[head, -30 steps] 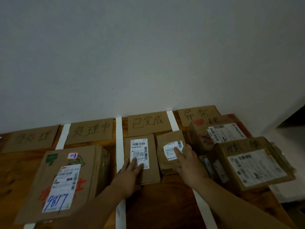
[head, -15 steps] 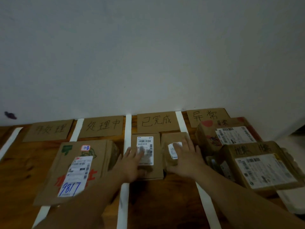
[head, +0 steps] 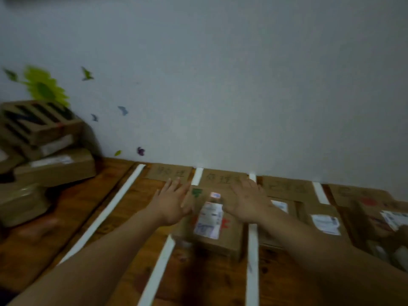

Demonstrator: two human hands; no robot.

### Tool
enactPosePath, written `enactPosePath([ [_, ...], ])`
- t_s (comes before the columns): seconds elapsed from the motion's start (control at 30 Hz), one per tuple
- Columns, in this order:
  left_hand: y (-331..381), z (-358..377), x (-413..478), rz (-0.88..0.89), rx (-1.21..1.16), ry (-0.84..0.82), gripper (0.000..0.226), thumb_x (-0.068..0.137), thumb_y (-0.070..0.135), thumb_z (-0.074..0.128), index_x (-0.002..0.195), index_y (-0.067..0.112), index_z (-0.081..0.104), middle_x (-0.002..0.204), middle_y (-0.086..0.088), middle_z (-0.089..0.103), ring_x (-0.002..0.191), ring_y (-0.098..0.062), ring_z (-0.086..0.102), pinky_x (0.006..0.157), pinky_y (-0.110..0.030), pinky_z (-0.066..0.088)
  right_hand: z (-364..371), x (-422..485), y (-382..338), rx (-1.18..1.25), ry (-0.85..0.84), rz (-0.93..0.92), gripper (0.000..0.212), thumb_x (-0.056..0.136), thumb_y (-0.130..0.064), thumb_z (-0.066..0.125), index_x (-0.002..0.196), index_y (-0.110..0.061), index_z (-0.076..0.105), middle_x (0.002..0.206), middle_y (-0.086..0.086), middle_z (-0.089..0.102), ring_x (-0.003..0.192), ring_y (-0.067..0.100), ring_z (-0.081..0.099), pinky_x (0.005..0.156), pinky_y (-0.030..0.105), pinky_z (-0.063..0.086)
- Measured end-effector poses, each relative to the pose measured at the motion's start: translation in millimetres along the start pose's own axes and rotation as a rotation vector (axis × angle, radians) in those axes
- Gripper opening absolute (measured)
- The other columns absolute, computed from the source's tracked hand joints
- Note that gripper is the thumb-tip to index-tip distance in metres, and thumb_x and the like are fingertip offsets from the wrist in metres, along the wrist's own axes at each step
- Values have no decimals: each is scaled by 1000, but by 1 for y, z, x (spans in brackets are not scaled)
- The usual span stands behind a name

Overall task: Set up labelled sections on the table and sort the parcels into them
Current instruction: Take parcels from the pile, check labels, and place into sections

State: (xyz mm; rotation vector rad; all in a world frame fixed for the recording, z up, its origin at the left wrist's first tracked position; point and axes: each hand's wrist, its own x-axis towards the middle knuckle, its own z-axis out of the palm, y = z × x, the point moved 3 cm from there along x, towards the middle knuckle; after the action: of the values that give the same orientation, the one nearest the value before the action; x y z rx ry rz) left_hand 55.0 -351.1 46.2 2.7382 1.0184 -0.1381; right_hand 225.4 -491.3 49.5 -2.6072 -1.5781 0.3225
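Cardboard labels with handwriting [head: 170,173] lie along the wall, and white tape strips [head: 252,250] split the wooden table [head: 84,208] into sections. A large brown parcel [head: 212,230] with a white label lies in the second section. My left hand [head: 173,204] is open, fingers spread, at that parcel's left side. My right hand [head: 247,202] is open over its far right corner. Whether either hand touches it is unclear in the blur. Two smaller parcels [head: 324,221] lie in the third section, and more parcels [head: 388,217] fill the far right.
A heap of unsorted cardboard boxes [head: 44,151] is stacked at the far left against the wall, which carries green and purple stickers. The leftmost labelled section holds bare wood.
Both hands left the two small parcels in the third section and moved left to the large parcel. The view swung left, so the box heap now shows.
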Motion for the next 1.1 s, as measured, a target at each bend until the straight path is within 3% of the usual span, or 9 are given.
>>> enactPosePath([
  [0.2,-177,-48,-85,-195,-38,43,81,88,55,52,150,35,5,160,0,-5,146,-25,-8,118,-49,11,4,23,-184,79,-21,-125,74,87,-62,48,148,-25,27,154,8,26,141,28,23,112,44,27],
  [0.43,-327,-88,-164,-398,-209,83,78,89,50,54,150,36,8,160,4,-3,147,-23,-6,118,-48,9,12,56,-357,54,-75,-289,75,89,-61,47,150,-24,23,157,8,20,143,28,19,115,42,23],
  [0.63,-432,-102,-169,-529,-279,112,80,87,48,58,150,31,11,160,-2,0,146,-27,-4,118,-44,8,15,117,-445,87,-75,-384,73,86,-63,48,148,-28,28,151,5,29,138,26,29,110,41,32],
  [0.97,-602,-155,-141,-793,-330,225,79,87,49,58,150,30,14,160,-2,5,147,-25,2,118,-47,12,25,243,-585,265,-146,-441,76,88,-59,52,149,-22,27,153,6,29,139,26,28,111,37,30],
  [1.1,-667,-175,-120,-816,-280,232,82,86,51,57,151,26,14,160,-5,7,146,-26,7,118,-47,15,26,274,-631,345,-137,-421,75,86,-60,54,148,-24,31,154,3,30,139,23,30,110,38,32],
])
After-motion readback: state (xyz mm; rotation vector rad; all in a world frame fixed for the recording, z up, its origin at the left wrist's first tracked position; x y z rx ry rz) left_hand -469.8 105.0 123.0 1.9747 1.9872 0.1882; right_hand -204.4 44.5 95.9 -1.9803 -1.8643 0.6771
